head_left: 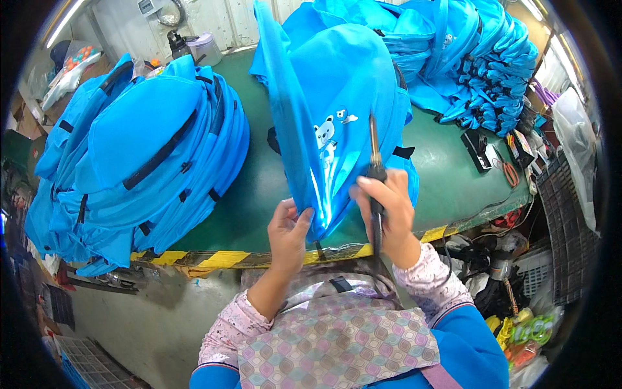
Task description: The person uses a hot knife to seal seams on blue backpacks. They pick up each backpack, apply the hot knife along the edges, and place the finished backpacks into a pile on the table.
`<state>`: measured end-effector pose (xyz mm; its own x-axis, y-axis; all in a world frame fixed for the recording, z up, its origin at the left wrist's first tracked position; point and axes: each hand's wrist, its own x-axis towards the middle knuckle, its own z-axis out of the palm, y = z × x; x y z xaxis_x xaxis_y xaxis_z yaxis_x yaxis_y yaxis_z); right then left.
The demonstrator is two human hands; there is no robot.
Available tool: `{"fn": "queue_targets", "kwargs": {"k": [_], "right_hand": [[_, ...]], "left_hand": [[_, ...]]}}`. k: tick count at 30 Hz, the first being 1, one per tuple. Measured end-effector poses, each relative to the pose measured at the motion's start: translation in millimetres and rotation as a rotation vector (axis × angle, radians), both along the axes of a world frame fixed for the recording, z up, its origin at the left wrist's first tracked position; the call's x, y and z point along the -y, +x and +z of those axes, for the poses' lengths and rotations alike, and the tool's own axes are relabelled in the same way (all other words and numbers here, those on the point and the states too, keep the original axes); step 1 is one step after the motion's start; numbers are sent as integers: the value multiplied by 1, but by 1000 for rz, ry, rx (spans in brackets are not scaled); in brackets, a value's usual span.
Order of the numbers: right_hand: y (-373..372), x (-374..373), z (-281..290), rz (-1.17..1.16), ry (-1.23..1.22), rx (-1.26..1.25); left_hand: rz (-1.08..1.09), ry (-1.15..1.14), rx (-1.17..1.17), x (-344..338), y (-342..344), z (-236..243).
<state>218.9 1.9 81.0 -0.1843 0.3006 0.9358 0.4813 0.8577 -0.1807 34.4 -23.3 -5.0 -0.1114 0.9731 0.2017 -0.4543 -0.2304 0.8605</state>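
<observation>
A blue fabric piece [353, 71] with a printed white bear stands up in front of me, folded so its near end narrows to a point over the table edge. Thumb and fingers of my left hand [289, 230] pinch that near end, where a bright strip of light shines on the cloth. Beside it, my right hand [389, 207] is wrapped around the dark handle of a soldering iron [374, 155]. The iron's brownish metal tip points up and away, in front of the cloth's right part. A dark cord trails down from the handle.
A tall stack of blue fabric pieces [149, 149] with black straps sits at left. More blue pieces [492, 71] are heaped at back right. Orange-handled scissors [510, 174] and a black box [477, 149] lie on the green table [447, 191]. A dark bottle [177, 44] stands at the back.
</observation>
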Motion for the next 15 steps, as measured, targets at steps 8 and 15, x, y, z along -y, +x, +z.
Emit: {"fn": "queue_targets", "kwargs": {"k": [8, 15], "right_hand": [[-2, 33, 3, 96, 121, 185], [-16, 25, -3, 59, 233, 238]], "left_hand": [[103, 22, 90, -3, 12, 15], [120, 2, 43, 2, 15, 24]]}}
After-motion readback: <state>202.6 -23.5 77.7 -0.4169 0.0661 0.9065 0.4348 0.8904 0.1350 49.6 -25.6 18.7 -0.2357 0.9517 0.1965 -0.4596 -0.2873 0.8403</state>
